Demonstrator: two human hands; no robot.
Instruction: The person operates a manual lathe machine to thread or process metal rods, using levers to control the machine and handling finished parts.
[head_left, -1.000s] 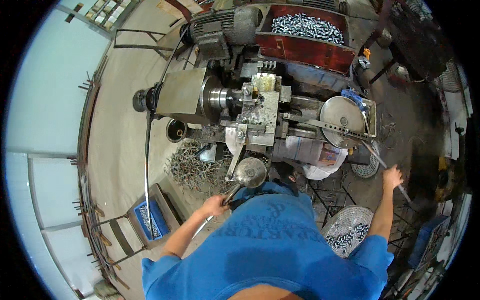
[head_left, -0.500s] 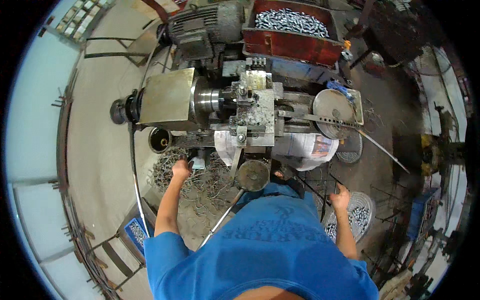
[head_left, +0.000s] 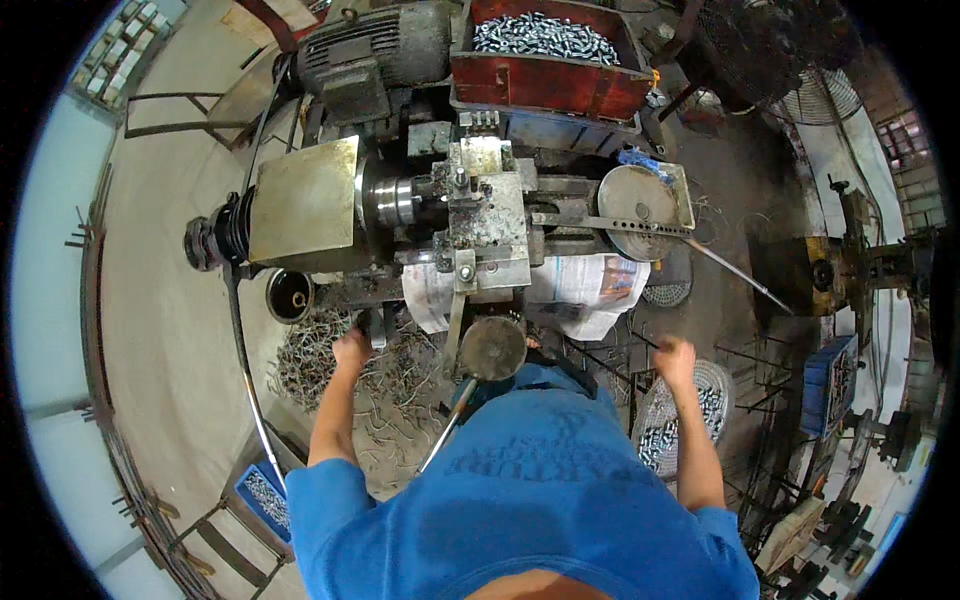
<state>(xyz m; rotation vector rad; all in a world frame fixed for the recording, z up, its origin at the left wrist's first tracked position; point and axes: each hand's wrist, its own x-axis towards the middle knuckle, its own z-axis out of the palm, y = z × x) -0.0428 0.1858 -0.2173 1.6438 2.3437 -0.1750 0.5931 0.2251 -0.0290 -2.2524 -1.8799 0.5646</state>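
My left hand [head_left: 352, 349] is closed below the left side of the lathe-like machine [head_left: 490, 225], against a dark part and a pale block [head_left: 377, 329]; what its fingers hold is hidden. Out to the right, my right hand [head_left: 675, 361] is closed on a thin dark rod [head_left: 645, 341] that runs toward the machine. Just beyond that hand's wrist lies a round mesh tray [head_left: 722, 375] of small shiny metal pieces. Between my arms, close to my body, stands a round metal disc [head_left: 493, 348] on a bar.
Metal pieces fill a red bin [head_left: 550, 85] behind the machine and a blue crate [head_left: 262, 500] at lower left. Wiry scraps [head_left: 315, 355] cover the floor near my left hand. A long lever [head_left: 740, 270] sticks out right. Newspaper [head_left: 590, 290] hangs under the machine.
The whole view has shifted, so the machine sits farther left and higher. Against the machine, my right hand has moved right and away from me; my left has come right and nearer.
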